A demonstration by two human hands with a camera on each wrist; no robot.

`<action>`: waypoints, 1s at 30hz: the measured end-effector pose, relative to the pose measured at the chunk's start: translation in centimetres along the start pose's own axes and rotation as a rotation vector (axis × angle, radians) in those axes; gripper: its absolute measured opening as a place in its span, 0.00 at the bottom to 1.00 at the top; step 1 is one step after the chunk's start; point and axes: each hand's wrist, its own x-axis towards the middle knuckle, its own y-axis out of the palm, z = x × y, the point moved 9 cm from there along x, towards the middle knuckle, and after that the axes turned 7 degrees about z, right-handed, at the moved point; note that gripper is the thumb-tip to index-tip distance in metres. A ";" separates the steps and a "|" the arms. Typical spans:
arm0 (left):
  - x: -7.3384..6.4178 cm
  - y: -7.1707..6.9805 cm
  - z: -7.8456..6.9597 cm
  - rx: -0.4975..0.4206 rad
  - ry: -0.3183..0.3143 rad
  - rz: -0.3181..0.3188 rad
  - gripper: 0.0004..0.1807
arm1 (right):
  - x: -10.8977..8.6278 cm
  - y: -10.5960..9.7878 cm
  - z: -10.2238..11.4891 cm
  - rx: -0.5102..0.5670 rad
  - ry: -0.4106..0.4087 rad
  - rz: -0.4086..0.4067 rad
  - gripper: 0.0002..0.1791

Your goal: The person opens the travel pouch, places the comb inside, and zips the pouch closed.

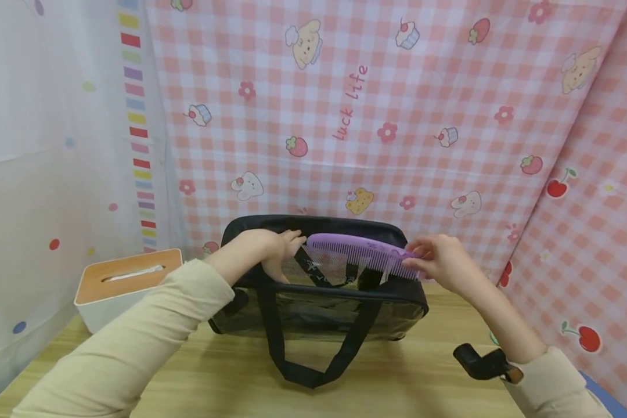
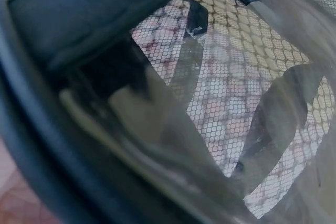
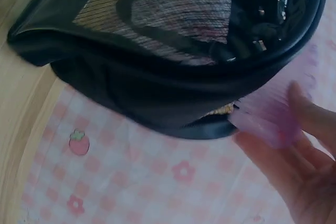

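pinching a purple comb (image 1: 357, 242) by its right end, between thumb and bent fingers of the right hand (image 1: 439, 261); holding that comb sideways across the gap between both hands, with teeth down and spine uppermost, above the mouth of a black bag (image 1: 313, 316). dipping into the left part of that same mouth with the left hand (image 1: 277, 252), spread rather than curled, with fingers stretched toward the comb's free end and thumb lower, near the front rim; cannot tell about contact between fingertips and comb. on the bag, below and between the hands, a clear front panel with dark edging, plus a black strap handle (image 1: 313, 378) drooping forward onto the wooden table (image 1: 214, 386). in the left wrist view, mostly clear plastic, dark trim and a white mesh (image 2: 220, 98), with only a blurred patch of skin at the lower left corner. in the right wrist view, the held comb end just beside a rounded corner of the bag, blurred there. left of the left hand, beyond the beige sleeve (image 1: 172, 325), a white tissue box (image 1: 94, 284) with a wood-toned lid and a tissue in its slot. nearer than the right hand, by the right cuff, a black fitting (image 1: 475, 361). behind both hands, a pink checked cloth (image 1: 345, 168) printed with strawberries, cupcakes and "luck life".
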 end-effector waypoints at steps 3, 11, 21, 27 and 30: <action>0.1 0.1 0.1 0.002 -0.008 0.006 0.47 | 1.6 1.6 0.0 0.080 0.034 0.178 0.10; 0.1 0.1 0.0 0.027 0.008 -0.007 0.47 | 4.5 5.5 0.4 0.203 0.152 0.428 0.14; 0.1 0.0 -0.3 0.024 0.025 -0.030 0.47 | 6.5 10.4 1.7 0.109 0.209 0.609 0.20; 0.0 0.1 -0.1 -0.007 0.001 -0.037 0.48 | 6.5 11.6 2.2 0.110 0.197 0.644 0.19; -0.2 0.1 0.1 -0.021 -0.005 -0.035 0.48 | 6.4 12.1 2.2 0.075 0.181 0.687 0.21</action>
